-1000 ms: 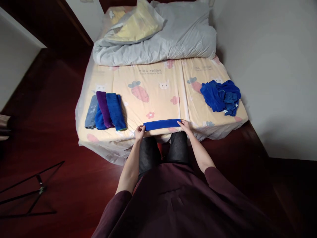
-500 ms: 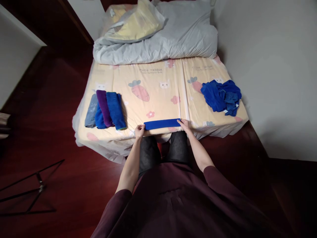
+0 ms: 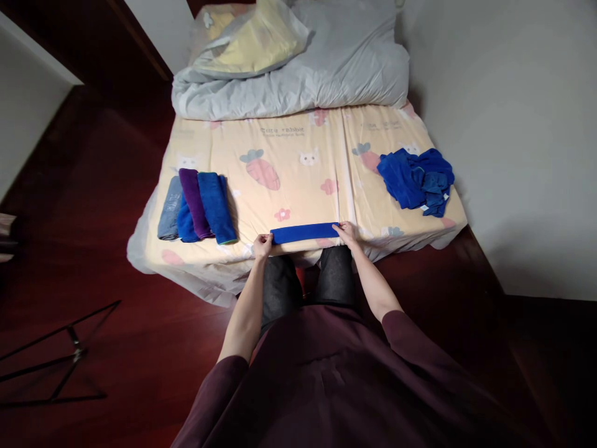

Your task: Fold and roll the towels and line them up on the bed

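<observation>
A blue towel (image 3: 304, 233), folded into a long narrow strip, lies along the front edge of the bed. My left hand (image 3: 263, 245) pinches its left end, and my right hand (image 3: 346, 234) grips the right end between thumb and fingers. To the left, several rolled or folded towels rest side by side: a grey one (image 3: 170, 211), a purple one (image 3: 194, 202) and blue ones (image 3: 215, 208). A crumpled heap of blue towels (image 3: 410, 177) with small white tags sits at the right of the bed.
The bed (image 3: 298, 186) has a cream sheet with carrot and rabbit prints. A grey quilt (image 3: 349, 68) and a yellow pillow (image 3: 261, 46) are at its far end. Black metal stand legs (image 3: 77, 354) stand on the dark red floor at left. A wall (image 3: 527, 137) rises at right.
The view has shifted very slightly. Both hands keep hold of the strip's ends, and the towels have not visibly moved.
</observation>
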{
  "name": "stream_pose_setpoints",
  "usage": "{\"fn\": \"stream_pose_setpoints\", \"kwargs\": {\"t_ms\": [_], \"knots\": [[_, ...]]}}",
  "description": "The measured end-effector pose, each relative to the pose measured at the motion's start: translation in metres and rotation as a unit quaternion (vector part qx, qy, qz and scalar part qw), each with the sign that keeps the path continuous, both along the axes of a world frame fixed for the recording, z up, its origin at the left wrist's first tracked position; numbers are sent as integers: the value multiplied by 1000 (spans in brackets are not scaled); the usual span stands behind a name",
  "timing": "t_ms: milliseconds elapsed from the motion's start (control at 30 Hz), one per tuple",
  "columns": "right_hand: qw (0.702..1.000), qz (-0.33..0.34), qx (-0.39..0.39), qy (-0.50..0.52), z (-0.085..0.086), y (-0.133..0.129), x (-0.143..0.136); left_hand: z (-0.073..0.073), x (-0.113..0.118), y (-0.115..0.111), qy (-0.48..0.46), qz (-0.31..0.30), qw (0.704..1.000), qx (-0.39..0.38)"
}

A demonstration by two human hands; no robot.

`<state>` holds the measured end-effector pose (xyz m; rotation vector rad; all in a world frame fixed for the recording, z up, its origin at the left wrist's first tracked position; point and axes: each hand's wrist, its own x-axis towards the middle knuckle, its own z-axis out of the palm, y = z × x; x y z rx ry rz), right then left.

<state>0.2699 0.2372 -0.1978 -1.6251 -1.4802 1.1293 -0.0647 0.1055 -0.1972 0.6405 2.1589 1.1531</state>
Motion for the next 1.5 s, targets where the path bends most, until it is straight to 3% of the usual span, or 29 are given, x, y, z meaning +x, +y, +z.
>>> {"fn": "stream_pose_setpoints", "kwargs": {"t_ms": [300,433,500,600,700,767,867,1033,1167,1500], "knots": [[985,-10,-55,-161,6,4,-14,9,2,1,45,-22,998,-32],[976,6,-64,-207,21,-1,-26,15,6,0,76,-38,996,-34],[967,28,-26,-250,35,-5,-36,20,12,-1,95,-43,994,-29],[935,121,97,-318,55,-13,-56,30,31,0,161,-56,985,0],[906,207,194,-314,63,-21,-80,40,56,8,257,-142,954,62],[897,230,217,-308,57,-25,-91,43,70,16,272,-214,933,96],[899,233,203,-311,39,-27,-94,36,77,25,248,-260,928,102],[906,215,169,-322,13,-24,-79,10,67,23,222,-261,936,78],[907,217,162,-322,8,-21,-79,-4,67,24,229,-242,940,77],[892,239,157,-351,-2,-20,-83,-23,66,22,213,-241,945,63]]}}
